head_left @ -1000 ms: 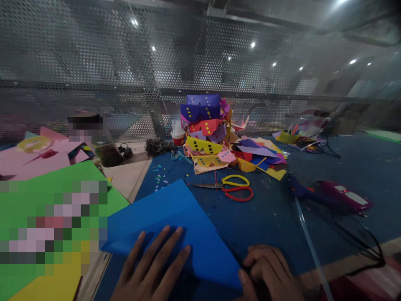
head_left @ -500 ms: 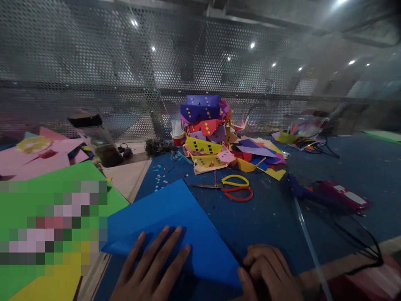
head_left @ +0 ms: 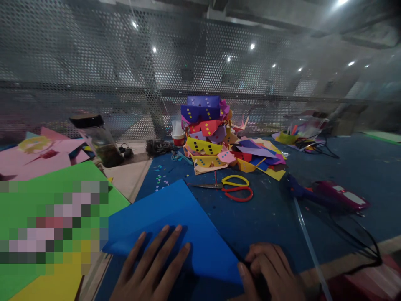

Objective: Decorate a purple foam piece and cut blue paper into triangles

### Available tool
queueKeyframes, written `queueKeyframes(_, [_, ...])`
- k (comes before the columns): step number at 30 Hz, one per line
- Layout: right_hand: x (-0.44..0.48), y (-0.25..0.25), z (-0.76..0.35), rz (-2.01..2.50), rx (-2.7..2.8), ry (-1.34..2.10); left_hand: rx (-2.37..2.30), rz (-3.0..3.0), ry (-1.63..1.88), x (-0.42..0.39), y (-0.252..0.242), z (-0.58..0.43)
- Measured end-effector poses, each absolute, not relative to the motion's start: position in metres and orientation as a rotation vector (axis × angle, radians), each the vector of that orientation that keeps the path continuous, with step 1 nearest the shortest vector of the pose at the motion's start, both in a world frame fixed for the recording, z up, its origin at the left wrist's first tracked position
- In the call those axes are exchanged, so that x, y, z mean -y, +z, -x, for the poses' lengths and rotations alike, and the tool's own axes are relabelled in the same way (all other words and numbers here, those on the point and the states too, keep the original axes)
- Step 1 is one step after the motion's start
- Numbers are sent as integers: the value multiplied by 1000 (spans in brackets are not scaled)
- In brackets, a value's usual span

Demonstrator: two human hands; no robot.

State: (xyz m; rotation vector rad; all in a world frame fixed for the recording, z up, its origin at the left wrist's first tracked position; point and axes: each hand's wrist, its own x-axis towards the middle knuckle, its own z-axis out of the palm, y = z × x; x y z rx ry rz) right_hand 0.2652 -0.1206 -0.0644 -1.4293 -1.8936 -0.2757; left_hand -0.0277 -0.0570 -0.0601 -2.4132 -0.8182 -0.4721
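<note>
A blue sheet of paper (head_left: pixel 188 209), seemingly folded, lies at an angle on the dark blue tabletop in front of me. My left hand (head_left: pixel 156 259) rests flat on its near part with fingers spread. At the sheet's right corner is my right hand (head_left: pixel 266 267), fingers curled and the thumb against the paper's edge. Part of the corner is hidden by that hand. Just beyond the paper lie scissors (head_left: pixel 236 188) with one yellow and one red handle, blades pointing left.
Green paper (head_left: pixel 78 171) and yellow paper (head_left: pixel 59 280) lie left, partly pixelated. Behind stand a dark-lidded jar (head_left: pixel 105 144), a red-and-white cup (head_left: pixel 178 139) and stacked paper crafts (head_left: pixel 203 146). A glue gun (head_left: pixel 300 188) with a clear stick and a purple device (head_left: pixel 341 196) with a cable lie right.
</note>
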Motion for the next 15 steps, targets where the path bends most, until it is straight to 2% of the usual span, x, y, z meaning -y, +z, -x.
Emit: queueKeyframes(15, [121, -66, -268, 1433, 1926, -267, 783, 2445, -489, 56, -53, 23])
